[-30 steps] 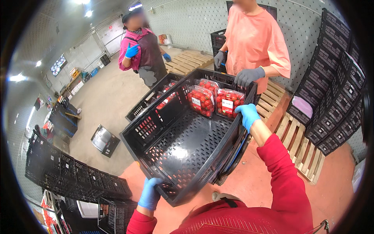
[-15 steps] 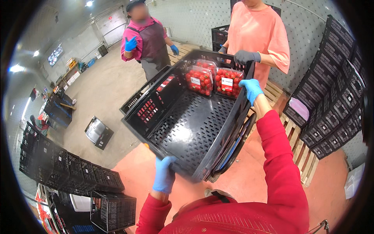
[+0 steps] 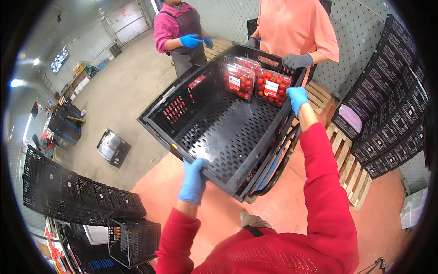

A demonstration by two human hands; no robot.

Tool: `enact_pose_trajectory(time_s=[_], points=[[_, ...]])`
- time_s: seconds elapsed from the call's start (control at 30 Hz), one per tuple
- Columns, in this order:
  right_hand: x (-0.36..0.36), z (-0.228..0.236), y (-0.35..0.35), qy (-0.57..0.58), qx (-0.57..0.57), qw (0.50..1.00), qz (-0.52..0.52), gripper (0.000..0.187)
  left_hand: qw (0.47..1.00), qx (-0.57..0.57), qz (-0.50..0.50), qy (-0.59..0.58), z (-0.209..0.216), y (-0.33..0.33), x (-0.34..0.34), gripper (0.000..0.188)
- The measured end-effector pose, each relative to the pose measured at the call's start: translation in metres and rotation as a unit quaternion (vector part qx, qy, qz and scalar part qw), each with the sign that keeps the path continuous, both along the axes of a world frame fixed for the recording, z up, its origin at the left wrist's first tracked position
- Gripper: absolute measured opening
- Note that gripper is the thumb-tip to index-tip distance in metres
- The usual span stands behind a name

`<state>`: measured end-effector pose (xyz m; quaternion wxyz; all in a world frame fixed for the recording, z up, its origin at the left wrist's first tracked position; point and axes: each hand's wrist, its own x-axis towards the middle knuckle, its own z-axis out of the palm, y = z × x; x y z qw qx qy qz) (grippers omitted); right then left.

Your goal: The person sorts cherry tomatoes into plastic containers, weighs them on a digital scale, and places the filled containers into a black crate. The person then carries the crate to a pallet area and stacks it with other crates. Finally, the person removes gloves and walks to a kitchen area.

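Black crate (image 3: 223, 130) has moved farther from the body (image 3: 278, 253); left hand (image 3: 192, 181) and right hand (image 3: 298, 99) grip it with curled fingers.

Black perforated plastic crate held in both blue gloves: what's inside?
Three clear plastic punnets of red tomatoes sit at its far end; bare slotted black bottom shows nearer. The front pair hides the lower part of the rear punnet.

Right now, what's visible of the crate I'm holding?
The crate is black, apparently plastic, upright, with open top, slotted floor and perforated left wall. Three tomato packs sit at its far end. The left hand grips its near end, the right hand its right rim; another person's gray glove touches its far right corner.
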<state>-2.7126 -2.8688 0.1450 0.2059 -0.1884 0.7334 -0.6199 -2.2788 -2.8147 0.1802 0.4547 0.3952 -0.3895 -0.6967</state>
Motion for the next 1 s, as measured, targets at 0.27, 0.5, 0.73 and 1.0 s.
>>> enact_pose_trajectory(time_s=[0.27, 0.5, 0.73, 1.0], points=[[0.004, 0.014, 0.018, 0.006, 0.015, 1.0, 0.01, 0.011, 0.999, -0.026, -0.034, 0.034, -0.015, 0.023, -0.002, 0.076], [0.0, -0.005, 0.022, 0.077, -0.002, 0.997, 0.01, 0.023, 0.998, -0.056, -0.025, -0.018, 0.003, 0.029, 0.003, 0.075], [-0.004, -0.004, 0.014, 0.205, 0.121, 0.97, -0.057, 0.03, 0.997, -0.053, -0.013, -0.054, 0.005, 0.021, 0.004, 0.102], [0.198, 0.093, 0.093, 0.454, 0.084, 0.875, 0.145, 0.041, 0.985, -0.071, -0.136, -0.079, -0.032, 0.016, 0.06, 0.105]])
